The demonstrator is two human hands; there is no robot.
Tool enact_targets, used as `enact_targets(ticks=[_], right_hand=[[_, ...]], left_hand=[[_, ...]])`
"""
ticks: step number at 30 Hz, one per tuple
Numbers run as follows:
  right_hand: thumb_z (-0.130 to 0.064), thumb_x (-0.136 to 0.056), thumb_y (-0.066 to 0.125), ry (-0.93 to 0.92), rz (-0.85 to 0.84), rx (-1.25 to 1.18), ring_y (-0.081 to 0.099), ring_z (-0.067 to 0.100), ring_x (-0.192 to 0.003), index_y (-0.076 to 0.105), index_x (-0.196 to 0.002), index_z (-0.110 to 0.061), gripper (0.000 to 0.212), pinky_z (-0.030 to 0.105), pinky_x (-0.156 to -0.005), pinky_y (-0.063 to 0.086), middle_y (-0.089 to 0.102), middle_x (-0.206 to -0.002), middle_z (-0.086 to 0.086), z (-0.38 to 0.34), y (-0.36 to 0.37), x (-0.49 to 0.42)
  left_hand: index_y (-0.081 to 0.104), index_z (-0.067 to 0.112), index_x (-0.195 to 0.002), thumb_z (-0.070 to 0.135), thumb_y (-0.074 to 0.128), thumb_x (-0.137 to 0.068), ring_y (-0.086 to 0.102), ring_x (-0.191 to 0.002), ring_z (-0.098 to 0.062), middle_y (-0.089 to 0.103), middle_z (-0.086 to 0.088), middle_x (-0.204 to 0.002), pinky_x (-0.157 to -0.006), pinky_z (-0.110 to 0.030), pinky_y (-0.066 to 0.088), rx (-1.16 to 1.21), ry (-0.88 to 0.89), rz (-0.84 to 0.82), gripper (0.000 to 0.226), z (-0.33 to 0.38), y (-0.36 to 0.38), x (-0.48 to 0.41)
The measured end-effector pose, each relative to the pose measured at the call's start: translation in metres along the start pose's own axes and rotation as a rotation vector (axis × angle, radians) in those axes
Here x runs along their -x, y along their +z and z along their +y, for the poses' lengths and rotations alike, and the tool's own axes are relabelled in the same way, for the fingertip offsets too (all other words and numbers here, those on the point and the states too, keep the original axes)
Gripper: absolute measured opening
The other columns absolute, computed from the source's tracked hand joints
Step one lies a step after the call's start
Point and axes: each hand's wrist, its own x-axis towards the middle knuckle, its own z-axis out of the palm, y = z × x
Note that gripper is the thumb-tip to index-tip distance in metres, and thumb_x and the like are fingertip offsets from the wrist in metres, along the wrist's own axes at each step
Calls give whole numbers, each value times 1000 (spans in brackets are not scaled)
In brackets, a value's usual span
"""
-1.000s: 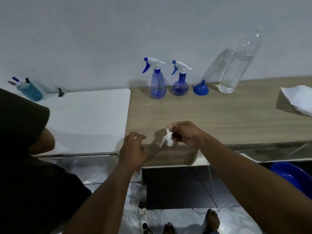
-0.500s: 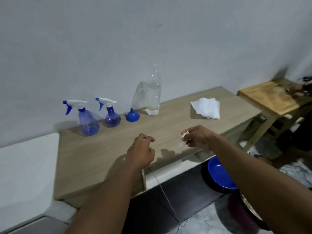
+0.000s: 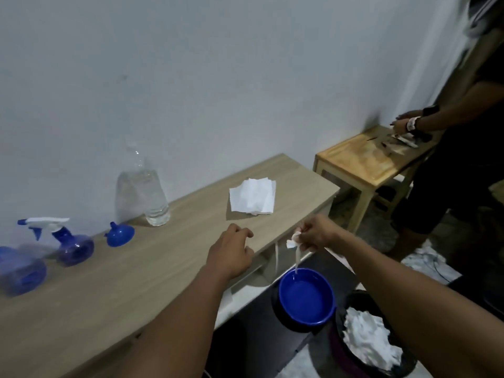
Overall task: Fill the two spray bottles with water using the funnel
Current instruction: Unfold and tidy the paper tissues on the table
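Filling not begun. My right hand pinches tissue scrap over blue bowl, lower centre; left hand loose, empty. Spray bottles, funnel, water bottle left, untouched. Next: drop scrap, uncap bottle.

Right hand carried wet tissue over blue basin.

Left spray bottle is motion-blurred & cut off by the frame's left edge, its head not visible. Second spray bottle is smeared too. Water bottle top is blurred, cap unclear. Bystander at right is cropped by the edge.
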Motion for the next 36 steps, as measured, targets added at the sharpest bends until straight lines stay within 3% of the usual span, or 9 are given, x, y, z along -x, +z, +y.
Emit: enact_targets(ticks=[3, 7, 11, 15, 23, 26, 30, 32, 36], right_hand=[[-7, -89, 71, 28, 68, -35, 74, 25, -81, 70, -97, -1, 9, 29, -67, 60, 74, -90, 18, 39, -45, -7], [6, -84, 72, 96, 106, -87, 73, 33, -81, 70, -88, 4, 5, 44, -79, 63, 73, -86, 22, 92, -97, -13], [-1, -86, 74, 179, 140, -92, 68, 25, -70, 64, -86, -6, 11, 31, -57, 56, 70, -79, 18, 144, -135, -12], [-12, -87, 76, 276, 162, -111, 66, 24, -69, 62, -87, -9, 15, 25, -50, 49, 68, -77, 14, 203, -153, -13], [-8, -87, 69, 477, 138, -122, 58, 27, -59, 70, -84, 3, 12, 35, -53, 46, 67, -67, 20, 312, -136, 1], [-5, -82, 69, 497, 161, -89, 57, 28, -59, 65, -85, -7, 5, 37, -55, 46, 63, -66, 19, 327, -130, 3], [-13, -78, 73, 495, 290, -13, 69, 34, -78, 59, -79, -19, 16, 45, -72, 61, 68, -87, 18, 324, -144, -4], [-14, -79, 72, 494, 363, -25, 70, 34, -78, 59, -79, -20, 14, 41, -63, 62, 67, -88, 18, 319, -145, 5], [-12, -85, 68, 576, 355, -9, 71, 31, -80, 68, -86, -12, 1, 23, -44, 42, 70, -91, 18, 361, -151, 23]], left_hand=[[54, 32, -128, 31, 53, -92, 55, -110, -17, 47, 6, -131, -88, -39, 52, 5, 62, -41, 36, 51, 28, -30], [53, 30, -132, 29, 54, -92, 56, -108, -16, 46, 6, -131, -88, -39, 53, -5, 143, -138, 40, 114, 67, -60], [53, 27, -134, 29, 55, -90, 54, -115, -20, 46, 1, -135, -95, -43, 50, -53, 216, -247, 45, 161, 107, -82], [49, 28, -136, 30, 54, -90, 52, -119, -25, 45, -2, -136, -95, -41, 48, -111, 225, -421, 46, 192, 150, -92], [48, 23, -138, 33, 55, -90, 49, -127, -28, 46, -5, -142, -103, -47, 45, -183, 227, -738, 49, 219, 216, -79], [44, 25, -142, 36, 57, -93, 45, -132, -29, 43, -5, -147, -102, -46, 43, -198, 227, -761, 52, 221, 218, -76], [47, 23, -141, 34, 56, -94, 46, -131, -30, 45, -8, -146, -98, -44, 43, -190, 247, -742, 49, 231, 213, -83], [51, 20, -135, 32, 56, -95, 50, -126, -31, 50, -8, -141, -93, -42, 45, -177, 263, -728, 43, 231, 215, -81], [49, 19, -136, 31, 55, -95, 50, -125, -31, 49, -9, -139, -94, -44, 45, -242, 261, -848, 43, 260, 246, -72]])
